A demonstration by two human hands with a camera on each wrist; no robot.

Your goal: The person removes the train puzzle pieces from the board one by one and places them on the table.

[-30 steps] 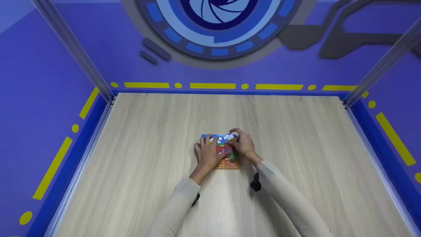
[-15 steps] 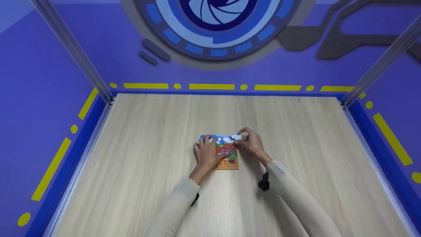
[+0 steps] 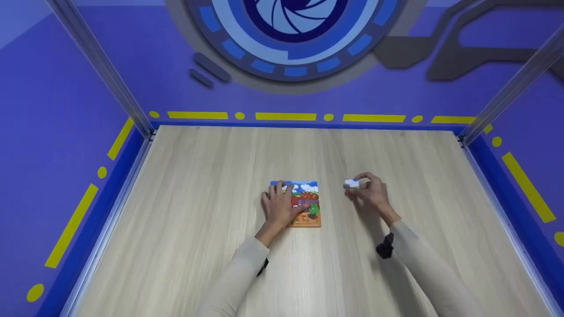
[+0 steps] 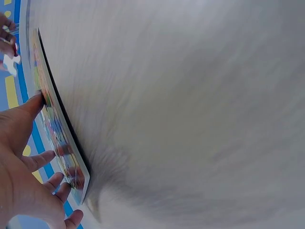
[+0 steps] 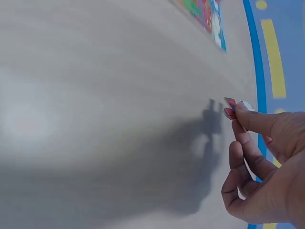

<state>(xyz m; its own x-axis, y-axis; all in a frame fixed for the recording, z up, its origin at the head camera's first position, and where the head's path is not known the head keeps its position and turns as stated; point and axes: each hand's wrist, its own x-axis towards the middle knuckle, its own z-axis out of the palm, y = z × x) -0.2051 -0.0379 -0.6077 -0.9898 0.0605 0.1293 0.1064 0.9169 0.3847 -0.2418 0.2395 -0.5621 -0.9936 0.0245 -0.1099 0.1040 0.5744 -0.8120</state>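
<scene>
A colourful jigsaw puzzle [image 3: 309, 188] lies flat on the wooden table, with blue sky and clouds at its far side and an orange lower edge. My left hand [image 3: 278, 207] rests across its left part with fingers spread, hiding that side; in the left wrist view the thumb and fingertips press on the puzzle's face. Off to the right, my right hand [image 3: 373, 192] pinches a small puzzle piece [image 3: 351, 183] between thumb and fingers. The right wrist view shows red on this puzzle piece [image 5: 229, 108], raised over the table, its far part hidden by the thumb.
The wooden table [image 3: 211, 176] is enclosed by blue panels with yellow dashes at the back [image 3: 285, 116] and both sides. Metal posts [image 3: 105, 70] stand in the back corners. A black wrist camera [image 3: 385, 247] hangs under the right sleeve.
My right hand has moved away from the puzzle's upper right corner to the right, carrying the puzzle piece. The left hand has stayed in place on the puzzle.
</scene>
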